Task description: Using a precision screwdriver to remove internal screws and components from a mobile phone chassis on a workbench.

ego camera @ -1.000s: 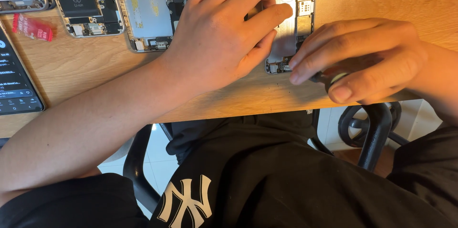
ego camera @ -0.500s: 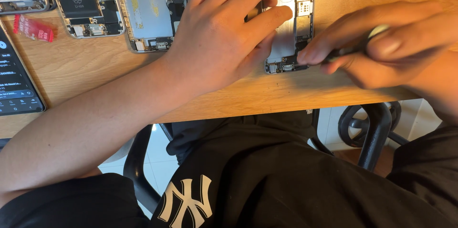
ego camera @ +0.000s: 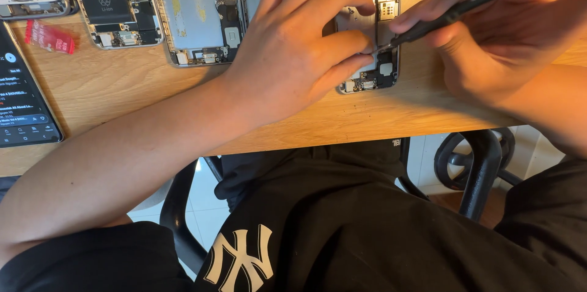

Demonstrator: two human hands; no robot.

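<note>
Opened silver smartphone chassis with exposed circuit boards (ego camera: 384, 53) lying flat on the light wooden worktop (ego camera: 122, 84), at 12 o'clock of the view, near the worktop's front edge. Left hand (ego camera: 299, 47) spread over the chassis from 9 o'clock, fingertips (ego camera: 361, 38) pressing on its inner metal plate; grip flat and pressing, not clenched around anything. Right hand (ego camera: 507, 29) at 2 o'clock, grip closed around a slim black screwdriver (ego camera: 458, 7), shaft slanting down toward 8 o'clock, tip meeting the chassis just beside the left fingertips. Second opened phone shell with pale blue-grey plate (ego camera: 195, 14) at 11 o'clock, just beside the left hand. Third opened phone with black battery (ego camera: 113, 1) at 10 o'clock. Small red rectangular packet (ego camera: 50, 37) and black lit-screen smartphone (ego camera: 21, 96) at 9 o'clock. Black chair frame (ego camera: 477, 170) below the worktop at 4 o'clock.
</note>
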